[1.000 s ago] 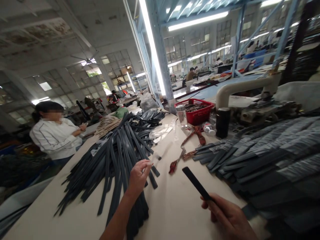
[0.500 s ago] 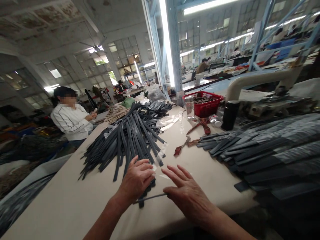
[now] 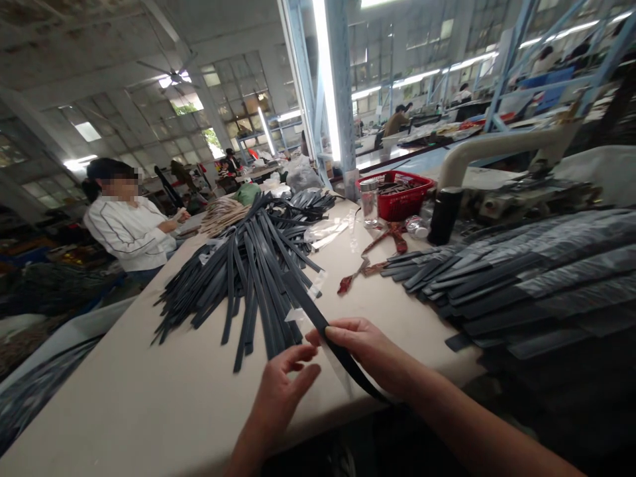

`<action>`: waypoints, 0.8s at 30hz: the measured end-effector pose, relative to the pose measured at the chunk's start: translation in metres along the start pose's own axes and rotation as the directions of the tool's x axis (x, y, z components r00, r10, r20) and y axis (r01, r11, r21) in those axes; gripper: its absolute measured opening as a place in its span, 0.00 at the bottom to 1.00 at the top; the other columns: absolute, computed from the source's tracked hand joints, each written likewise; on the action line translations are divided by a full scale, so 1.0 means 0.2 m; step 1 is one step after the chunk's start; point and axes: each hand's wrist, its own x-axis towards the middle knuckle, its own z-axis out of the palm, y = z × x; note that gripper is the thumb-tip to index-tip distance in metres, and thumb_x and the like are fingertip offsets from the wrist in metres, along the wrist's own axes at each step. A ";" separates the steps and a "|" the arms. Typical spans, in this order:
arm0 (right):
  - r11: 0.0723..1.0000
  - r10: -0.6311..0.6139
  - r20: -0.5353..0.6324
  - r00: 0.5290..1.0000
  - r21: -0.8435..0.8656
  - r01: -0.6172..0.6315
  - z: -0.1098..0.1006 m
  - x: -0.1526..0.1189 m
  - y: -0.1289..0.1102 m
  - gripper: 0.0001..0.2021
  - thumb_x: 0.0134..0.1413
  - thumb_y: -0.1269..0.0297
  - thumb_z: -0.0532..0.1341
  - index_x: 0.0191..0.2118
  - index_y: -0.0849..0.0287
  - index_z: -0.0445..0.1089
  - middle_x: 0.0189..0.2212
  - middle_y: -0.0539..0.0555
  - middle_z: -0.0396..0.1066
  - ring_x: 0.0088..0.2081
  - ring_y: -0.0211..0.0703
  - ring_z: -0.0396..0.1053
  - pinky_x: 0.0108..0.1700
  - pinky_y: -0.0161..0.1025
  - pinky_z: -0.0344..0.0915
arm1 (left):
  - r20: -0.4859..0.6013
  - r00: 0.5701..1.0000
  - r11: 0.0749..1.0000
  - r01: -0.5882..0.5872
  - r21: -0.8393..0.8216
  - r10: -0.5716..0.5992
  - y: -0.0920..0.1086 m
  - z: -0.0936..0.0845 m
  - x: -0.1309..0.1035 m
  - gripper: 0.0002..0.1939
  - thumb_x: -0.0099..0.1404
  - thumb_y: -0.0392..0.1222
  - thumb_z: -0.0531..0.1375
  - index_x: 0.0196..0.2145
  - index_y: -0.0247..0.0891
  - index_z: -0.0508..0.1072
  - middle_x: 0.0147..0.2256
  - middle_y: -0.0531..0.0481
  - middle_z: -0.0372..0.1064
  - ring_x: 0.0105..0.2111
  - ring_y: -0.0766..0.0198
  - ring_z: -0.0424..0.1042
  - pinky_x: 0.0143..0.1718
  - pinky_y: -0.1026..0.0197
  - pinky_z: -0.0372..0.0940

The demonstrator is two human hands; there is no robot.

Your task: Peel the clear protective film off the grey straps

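In the head view my right hand (image 3: 370, 348) pinches a dark strap (image 3: 311, 305) between thumb and fingers. One end of the strap hangs over the table's front edge, and the other reaches toward a heap of similar dark straps (image 3: 258, 258). My left hand (image 3: 281, 391) is just left of the held strap, fingers curved and thumb apart, with nothing in it. Thin clear plastic (image 3: 297, 317) lies beside the strap, near both hands. Tools with red-wrapped handles (image 3: 396, 240) rest on the pale table (image 3: 124, 391) beyond my right hand.
More dark straps (image 3: 536, 285), partly wrapped in clear plastic, are stacked at the right. Behind them stand a black bottle (image 3: 446, 217), a glass jar (image 3: 368, 204) and a red basket (image 3: 405, 199). A person in a white top (image 3: 126, 228) is at the left.
My right hand has closed on a strap and raised it off the table. My left hand has moved lower and turned, still holding nothing. The view has shifted slightly.
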 end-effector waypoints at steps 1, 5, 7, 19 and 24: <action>0.999 0.022 0.014 1.000 0.023 -0.022 0.01 0.00 0.00 0.24 0.50 0.46 0.64 0.41 0.64 0.79 0.29 0.55 0.77 0.32 0.43 0.72 0.36 0.36 0.66 | 0.059 0.998 0.994 0.020 -0.103 -0.014 0.00 0.07 -0.02 0.17 0.59 0.50 0.64 0.44 0.39 0.78 0.43 0.45 0.79 0.42 0.51 0.75 0.46 0.54 0.66; 0.995 0.090 0.032 0.995 0.043 -0.091 0.02 0.00 0.00 0.23 0.48 0.47 0.67 0.40 0.64 0.80 0.19 0.48 0.68 0.18 0.31 0.60 0.22 0.29 0.54 | 0.126 0.989 0.950 0.108 -0.292 -0.074 0.02 0.27 -0.06 0.14 0.59 0.50 0.64 0.34 0.36 0.81 0.33 0.47 0.80 0.37 0.52 0.74 0.42 0.56 0.65; 0.992 0.118 0.040 0.992 0.043 -0.120 0.00 0.00 0.00 0.24 0.49 0.46 0.66 0.43 0.63 0.79 0.16 0.45 0.63 0.15 0.31 0.56 0.18 0.30 0.50 | 0.110 0.987 0.947 0.142 -0.287 -0.115 0.03 0.29 -0.07 0.14 0.60 0.51 0.64 0.29 0.36 0.81 0.28 0.48 0.78 0.34 0.56 0.73 0.40 0.57 0.64; 0.992 0.087 0.079 0.993 0.084 -0.094 -0.06 0.00 0.06 0.23 0.52 0.47 0.64 0.43 0.63 0.78 0.16 0.45 0.61 0.16 0.33 0.54 0.19 0.33 0.50 | 0.120 0.953 0.808 0.300 -0.507 -0.279 -0.03 0.32 -0.09 0.19 0.55 0.55 0.68 0.37 0.36 0.81 0.35 0.44 0.80 0.33 0.61 0.75 0.37 0.61 0.67; 0.998 0.044 0.050 0.998 0.048 -0.047 -0.07 -0.02 0.06 0.21 0.49 0.49 0.65 0.39 0.63 0.79 0.21 0.48 0.67 0.22 0.34 0.59 0.26 0.33 0.53 | 0.088 0.948 0.804 0.306 -0.509 -0.305 -0.05 0.32 -0.09 0.18 0.58 0.54 0.66 0.36 0.35 0.80 0.27 0.47 0.78 0.28 0.63 0.75 0.36 0.61 0.67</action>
